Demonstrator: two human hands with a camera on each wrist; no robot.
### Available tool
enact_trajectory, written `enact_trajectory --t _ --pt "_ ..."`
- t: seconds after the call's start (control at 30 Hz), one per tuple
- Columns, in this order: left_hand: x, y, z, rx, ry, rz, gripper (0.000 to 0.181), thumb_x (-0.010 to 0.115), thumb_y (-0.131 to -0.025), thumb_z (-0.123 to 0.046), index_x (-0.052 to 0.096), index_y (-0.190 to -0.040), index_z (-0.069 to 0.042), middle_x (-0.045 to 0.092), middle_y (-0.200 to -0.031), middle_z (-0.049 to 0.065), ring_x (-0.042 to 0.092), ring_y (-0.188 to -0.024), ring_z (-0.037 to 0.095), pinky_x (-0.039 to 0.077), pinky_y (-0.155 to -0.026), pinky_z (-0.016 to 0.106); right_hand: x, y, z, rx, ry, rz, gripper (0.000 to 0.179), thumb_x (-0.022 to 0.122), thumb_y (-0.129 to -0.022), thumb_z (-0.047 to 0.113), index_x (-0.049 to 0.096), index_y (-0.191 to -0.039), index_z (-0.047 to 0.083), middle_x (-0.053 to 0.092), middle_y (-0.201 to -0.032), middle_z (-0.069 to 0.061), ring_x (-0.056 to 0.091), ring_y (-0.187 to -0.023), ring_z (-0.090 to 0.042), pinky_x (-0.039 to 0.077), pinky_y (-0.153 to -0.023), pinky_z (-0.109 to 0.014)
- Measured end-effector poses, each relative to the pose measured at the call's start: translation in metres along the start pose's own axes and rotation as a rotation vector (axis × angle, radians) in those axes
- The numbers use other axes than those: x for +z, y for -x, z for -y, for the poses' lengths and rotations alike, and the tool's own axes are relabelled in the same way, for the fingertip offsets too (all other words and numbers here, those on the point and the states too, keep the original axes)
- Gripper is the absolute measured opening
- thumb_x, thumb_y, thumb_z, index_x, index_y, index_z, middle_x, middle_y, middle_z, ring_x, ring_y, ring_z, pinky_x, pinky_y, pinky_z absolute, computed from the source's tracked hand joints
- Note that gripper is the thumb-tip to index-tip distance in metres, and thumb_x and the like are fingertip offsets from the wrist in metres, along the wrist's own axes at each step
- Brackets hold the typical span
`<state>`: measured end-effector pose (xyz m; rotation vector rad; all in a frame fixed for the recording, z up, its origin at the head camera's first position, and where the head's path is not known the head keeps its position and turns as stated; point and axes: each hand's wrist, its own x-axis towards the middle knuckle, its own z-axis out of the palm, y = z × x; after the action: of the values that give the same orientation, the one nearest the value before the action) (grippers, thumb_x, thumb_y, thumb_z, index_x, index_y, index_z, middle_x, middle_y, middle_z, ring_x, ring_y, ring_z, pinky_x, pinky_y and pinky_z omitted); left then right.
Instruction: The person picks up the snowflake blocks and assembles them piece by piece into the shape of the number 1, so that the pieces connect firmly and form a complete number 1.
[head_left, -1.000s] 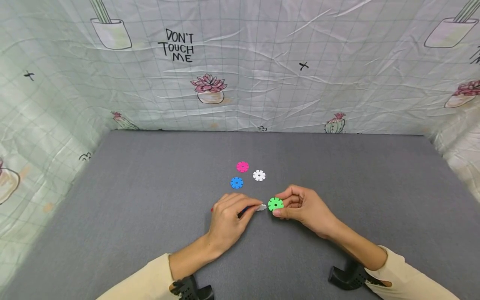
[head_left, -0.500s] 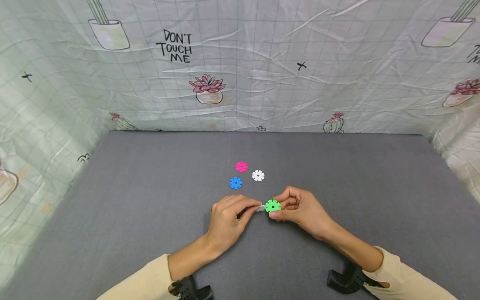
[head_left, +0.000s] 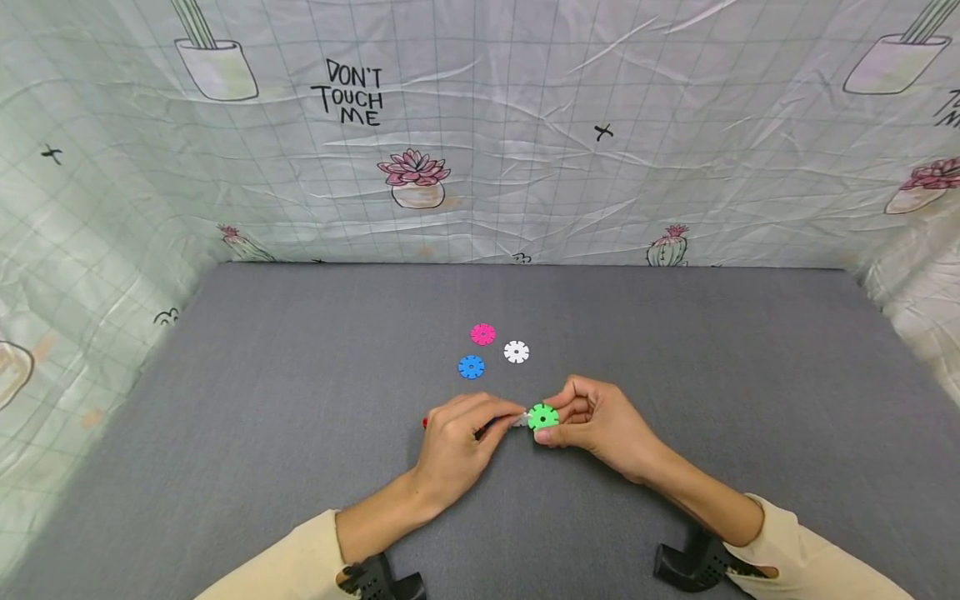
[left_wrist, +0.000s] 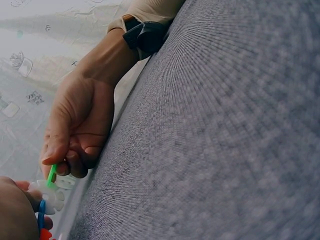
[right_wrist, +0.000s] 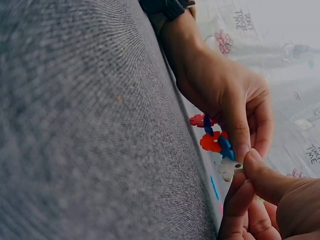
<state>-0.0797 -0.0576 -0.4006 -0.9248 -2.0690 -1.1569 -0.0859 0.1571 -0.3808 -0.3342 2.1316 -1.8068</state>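
With finger and thumb, my left hand pinches a short chain of interlocked notched discs. In the right wrist view the chain runs from a red disc through blue and an orange-red disc to a white end disc. Much of it is hidden behind the left fingers in the head view. My right hand pinches a green notched disc by its right side. The green disc's edge meets the white end disc, the two standing crosswise; how deep the notches engage cannot be made out.
Loose discs lie flat on the grey table beyond the hands: a pink disc, a white loose disc and a blue loose disc. A printed cloth hangs behind the table and along its sides.
My right hand has brought the green disc leftward from a small gap until it meets the white disc. The left hand has stayed nearly still with the chain.
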Motion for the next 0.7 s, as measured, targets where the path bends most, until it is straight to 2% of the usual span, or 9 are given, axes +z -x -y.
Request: enact_trajectory --t 0.3,0.7 --pt "-0.0006 0.0002 0.0004 0.001 0.084 0.025 0.014 0.075 -0.078 0.005 0.072 -0.087 -0.005 0.068 -0.078 -0.001 0.059 -0.068 0.006 0.046 -0.060 0.015 0.0007 -0.0009 -0.0005 -0.023 -0.003 0.021 0.033 0.084 -0.072 0.009 0.056 -0.086 -0.003 0.069 -0.083 -0.014 0.064 -0.069 -0.016 0.055 -0.061 -0.030" --pt "-0.0012 0.0007 -0.0006 0.011 0.111 0.064 0.016 0.073 -0.078 0.010 0.072 -0.088 -0.003 0.067 -0.079 0.000 0.059 -0.070 0.007 0.046 -0.062 0.014 -0.0005 -0.0007 0.0027 -0.010 -0.016 0.058 0.035 0.083 -0.072 0.007 0.051 -0.080 -0.005 0.070 -0.085 -0.015 0.065 -0.066 -0.018 0.055 -0.061 -0.033"
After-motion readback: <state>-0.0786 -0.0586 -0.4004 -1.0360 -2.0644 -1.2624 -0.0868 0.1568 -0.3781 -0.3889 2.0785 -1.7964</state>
